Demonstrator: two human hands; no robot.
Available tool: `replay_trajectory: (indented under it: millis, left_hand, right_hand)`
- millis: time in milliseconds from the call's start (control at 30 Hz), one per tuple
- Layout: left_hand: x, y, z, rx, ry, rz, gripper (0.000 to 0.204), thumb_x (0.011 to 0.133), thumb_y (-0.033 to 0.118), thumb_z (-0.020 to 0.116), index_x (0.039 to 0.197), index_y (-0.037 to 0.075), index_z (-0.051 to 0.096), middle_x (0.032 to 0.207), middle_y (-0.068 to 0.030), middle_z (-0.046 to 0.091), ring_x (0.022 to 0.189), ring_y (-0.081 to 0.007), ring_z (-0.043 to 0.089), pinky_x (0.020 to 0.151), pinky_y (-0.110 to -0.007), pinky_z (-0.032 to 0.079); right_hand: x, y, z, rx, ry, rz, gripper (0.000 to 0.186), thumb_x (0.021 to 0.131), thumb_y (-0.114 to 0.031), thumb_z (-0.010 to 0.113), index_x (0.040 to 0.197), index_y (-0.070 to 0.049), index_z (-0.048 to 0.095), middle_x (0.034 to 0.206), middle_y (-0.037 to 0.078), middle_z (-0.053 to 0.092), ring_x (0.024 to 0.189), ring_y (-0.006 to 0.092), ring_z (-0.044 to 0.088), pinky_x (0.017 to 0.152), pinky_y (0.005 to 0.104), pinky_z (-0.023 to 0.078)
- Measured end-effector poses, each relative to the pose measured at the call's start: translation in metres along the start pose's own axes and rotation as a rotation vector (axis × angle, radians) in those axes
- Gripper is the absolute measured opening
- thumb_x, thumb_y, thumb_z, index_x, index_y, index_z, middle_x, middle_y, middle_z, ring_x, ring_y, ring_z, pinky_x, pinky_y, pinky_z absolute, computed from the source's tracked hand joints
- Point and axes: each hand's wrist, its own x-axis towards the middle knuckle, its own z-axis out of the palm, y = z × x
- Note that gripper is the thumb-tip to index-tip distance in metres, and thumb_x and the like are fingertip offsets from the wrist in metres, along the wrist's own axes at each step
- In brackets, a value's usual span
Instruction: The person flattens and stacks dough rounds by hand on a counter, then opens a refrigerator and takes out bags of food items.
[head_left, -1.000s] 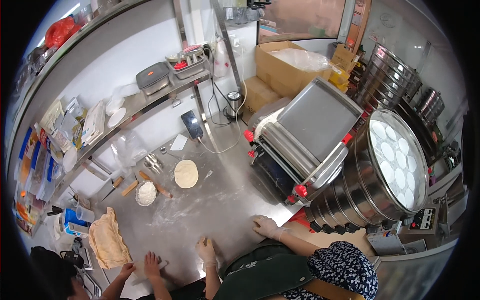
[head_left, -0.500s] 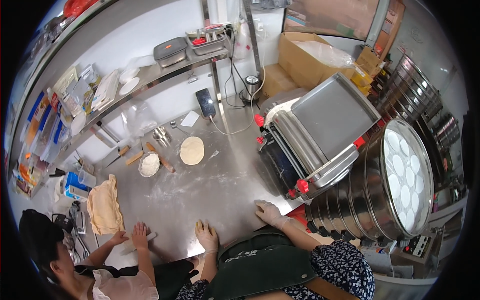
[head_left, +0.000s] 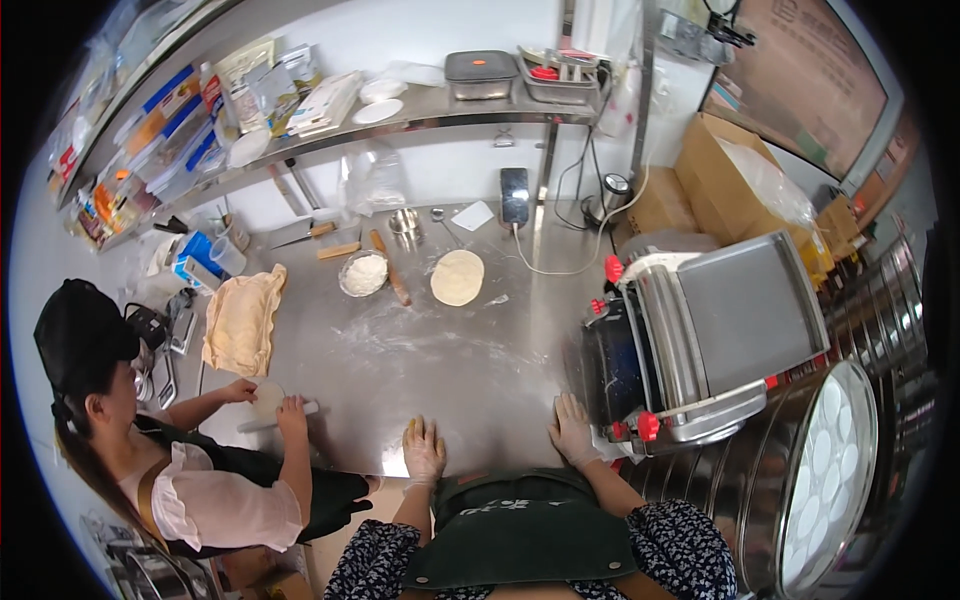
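Observation:
My left hand (head_left: 424,452), in a clear glove, rests flat on the steel table (head_left: 440,375) by its front edge, fingers apart and nothing held. Also gloved, my right hand (head_left: 572,432) lies at the same edge, fingers stretched out, just left of the dough sheeter (head_left: 665,330). Beyond my hands is a flat round of dough (head_left: 458,278). Left of it are a wooden rolling pin (head_left: 398,284) and a bowl of flour (head_left: 364,274). To my left a co-worker (head_left: 225,480) has both hands at a pale dough disc (head_left: 268,400) and a white rolling pin (head_left: 265,420).
A folded dough slab (head_left: 244,320) lies at the table's left. At the back are a knife (head_left: 300,236), a metal cup (head_left: 404,222) and a phone (head_left: 514,195) with a cable. A shelf (head_left: 420,125) runs above. Stacked steamers (head_left: 740,490) stand at my right.
The view has swung, so the scene sits further right. My right hand appears further in from the side, both hands still on the table edge. A dough disc now shows at the co-worker's hands.

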Motion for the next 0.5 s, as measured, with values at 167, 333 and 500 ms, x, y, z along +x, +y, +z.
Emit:
replay_trajectory:
  millis: [167, 333, 500]
  left_hand:
    - [0.004, 0.006, -0.004, 0.005, 0.001, -0.018, 0.050, 0.086, 0.024, 0.061, 0.132, 0.007, 0.054, 0.143, -0.0214, 0.044, 0.133, -0.0400, 0.040, 0.114, -0.052, 0.029]
    - [0.006, 0.010, -0.007, -0.011, -0.034, -0.037, 0.051, 0.086, 0.025, 0.059, 0.133, 0.007, 0.053, 0.143, -0.0226, 0.043, 0.134, -0.0400, 0.039, 0.114, -0.052, 0.028]
    - [0.001, 0.004, -0.003, -0.001, -0.015, -0.037, 0.050, 0.085, 0.024, 0.059, 0.132, 0.007, 0.054, 0.143, -0.0230, 0.043, 0.133, -0.0408, 0.040, 0.114, -0.053, 0.029]
  right_hand:
    - [-0.003, 0.007, 0.003, -0.066, 0.064, -0.096, 0.061, 0.092, -0.031, 0.054, 0.142, 0.003, 0.041, 0.148, 0.025, 0.039, 0.139, 0.0395, 0.034, 0.116, 0.0498, 0.023]
    - [-0.004, 0.015, 0.013, -0.091, 0.039, -0.080, 0.061, 0.095, -0.029, 0.047, 0.147, 0.001, 0.035, 0.152, 0.021, 0.035, 0.143, 0.0358, 0.030, 0.118, 0.0490, 0.021]
    - [-0.003, 0.017, 0.020, -0.105, 0.064, -0.110, 0.060, 0.095, -0.030, 0.048, 0.145, 0.001, 0.037, 0.152, 0.021, 0.035, 0.142, 0.0355, 0.031, 0.118, 0.0487, 0.021]
